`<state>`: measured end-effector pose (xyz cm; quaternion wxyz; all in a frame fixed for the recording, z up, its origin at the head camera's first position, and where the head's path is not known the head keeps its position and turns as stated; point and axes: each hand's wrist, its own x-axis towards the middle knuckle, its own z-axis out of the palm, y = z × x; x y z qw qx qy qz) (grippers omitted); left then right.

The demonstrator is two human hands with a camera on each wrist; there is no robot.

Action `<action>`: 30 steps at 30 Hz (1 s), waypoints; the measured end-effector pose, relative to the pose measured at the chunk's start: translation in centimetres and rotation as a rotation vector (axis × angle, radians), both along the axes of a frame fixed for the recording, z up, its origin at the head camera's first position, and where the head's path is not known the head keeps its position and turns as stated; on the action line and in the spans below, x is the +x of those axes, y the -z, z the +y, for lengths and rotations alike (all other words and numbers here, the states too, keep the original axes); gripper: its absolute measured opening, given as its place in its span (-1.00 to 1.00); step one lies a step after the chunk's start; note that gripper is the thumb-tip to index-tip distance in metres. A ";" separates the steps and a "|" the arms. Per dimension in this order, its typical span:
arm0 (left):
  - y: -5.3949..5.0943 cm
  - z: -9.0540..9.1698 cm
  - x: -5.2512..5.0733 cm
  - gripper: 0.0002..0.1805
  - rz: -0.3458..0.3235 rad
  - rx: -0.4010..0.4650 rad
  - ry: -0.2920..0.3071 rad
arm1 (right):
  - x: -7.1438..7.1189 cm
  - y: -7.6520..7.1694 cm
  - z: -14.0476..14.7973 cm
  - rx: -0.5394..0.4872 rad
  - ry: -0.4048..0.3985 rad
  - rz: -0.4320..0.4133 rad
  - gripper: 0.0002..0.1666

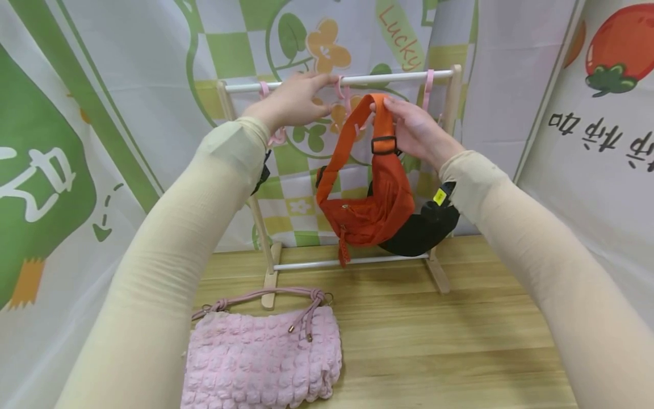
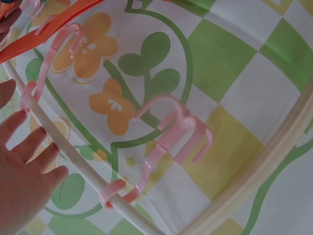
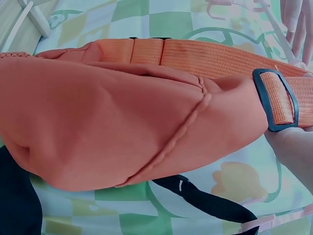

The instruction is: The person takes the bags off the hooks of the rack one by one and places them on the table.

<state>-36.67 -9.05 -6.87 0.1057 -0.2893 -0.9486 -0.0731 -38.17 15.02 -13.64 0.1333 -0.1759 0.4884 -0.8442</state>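
An orange-red waist bag (image 1: 390, 196) hangs in the air before the rack, its strap (image 1: 343, 149) looped upward. My right hand (image 1: 418, 129) pinches the top of that strap between thumb and fingers, above a black buckle (image 3: 276, 100). Up at the white rail (image 1: 380, 78), my left hand (image 1: 295, 101) reaches out with extended fingers beside the middle pink hook (image 2: 45, 63). Whether its fingertips touch hook or rail, I cannot tell. In the left wrist view the orange strap crosses close to this hook's upturned end.
Another pink hook (image 2: 171, 132) hangs left on the rail, and a third (image 1: 428, 88) at the right. A black bag (image 1: 426, 230) is partly hidden behind the orange-red one. On the wooden tabletop (image 1: 434, 346) lies a pink puffy handbag (image 1: 260, 358), front left.
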 end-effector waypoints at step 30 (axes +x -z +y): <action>0.2 -0.1 -0.3 -0.31 0.018 0.000 -0.003 | 1.9 -2.1 -0.4 -0.157 0.033 0.093 -0.69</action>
